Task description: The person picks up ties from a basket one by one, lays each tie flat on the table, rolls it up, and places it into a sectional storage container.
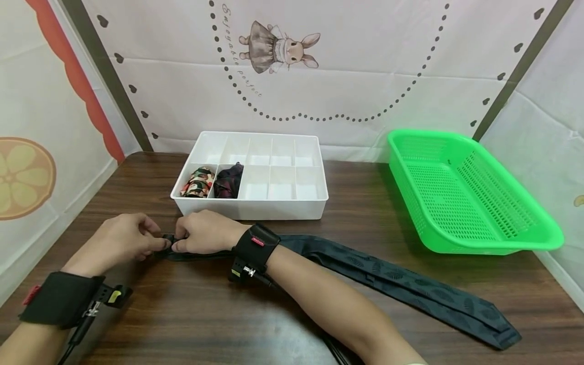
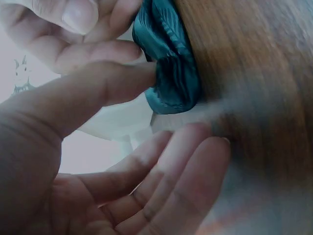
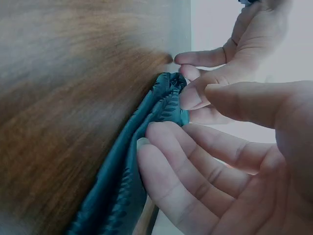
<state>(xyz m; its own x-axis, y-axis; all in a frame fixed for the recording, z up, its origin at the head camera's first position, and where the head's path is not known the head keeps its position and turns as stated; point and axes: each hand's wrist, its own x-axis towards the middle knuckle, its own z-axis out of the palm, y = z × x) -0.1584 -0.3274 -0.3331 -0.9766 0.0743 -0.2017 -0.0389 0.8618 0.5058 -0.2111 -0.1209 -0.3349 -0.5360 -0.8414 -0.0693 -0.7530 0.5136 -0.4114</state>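
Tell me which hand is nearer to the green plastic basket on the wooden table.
The right hand. It lies on the dark patterned necktie, left of the green plastic basket across bare table. The left hand is farther left, touching the tie's narrow end.

The scene is seen from above and behind by the head view, faced forward and down across the wooden table (image 1: 191,314) to the backdrop. The left wrist view is held very close, aimed along the left hand (image 2: 98,161) toward the table. The right wrist view is equally near, beside the right hand (image 3: 234,161). The tie's narrow end (image 2: 168,63) is shared by all three.
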